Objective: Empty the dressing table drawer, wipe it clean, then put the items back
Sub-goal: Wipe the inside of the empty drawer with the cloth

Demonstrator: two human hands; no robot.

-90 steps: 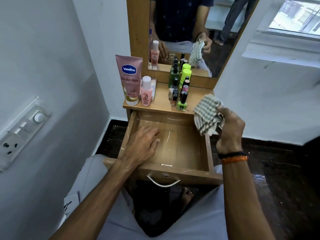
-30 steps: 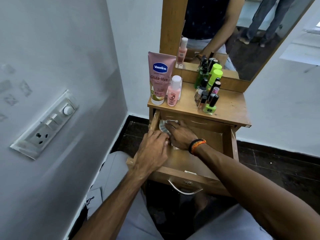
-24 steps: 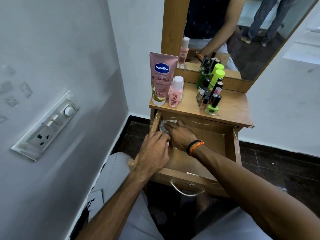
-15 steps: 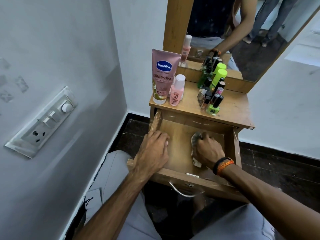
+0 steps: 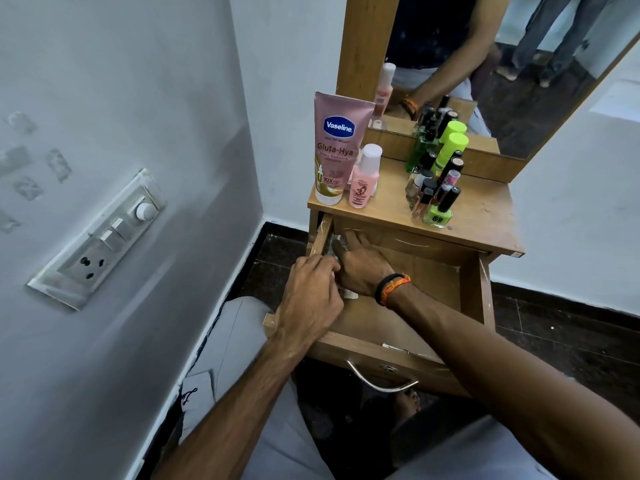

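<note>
While the drawer (image 5: pixel 408 317) stands pulled out below the bench (image 5: pixel 485 216), the right hand (image 5: pixel 360 268) presses a mostly hidden cloth (image 5: pixel 334 244) into its far left corner. Left hand (image 5: pixel 311 299) rests curled on the drawer's left side; bottles (image 5: pixel 436 188) crowd the benchtop.

At my nine o'clock a pale grey wall (image 5: pixel 114 81) carries a white switch panel (image 5: pixel 100 237) with a round dial knob and a socket. It meets a white wall (image 5: pixel 287 64) in the corner at eleven o'clock. At twelve stands a tall mirror (image 5: pixel 502 64) in a wooden frame. Dark tiled floor (image 5: pixel 571 337) lies at three o'clock, under soft, even light.
</note>
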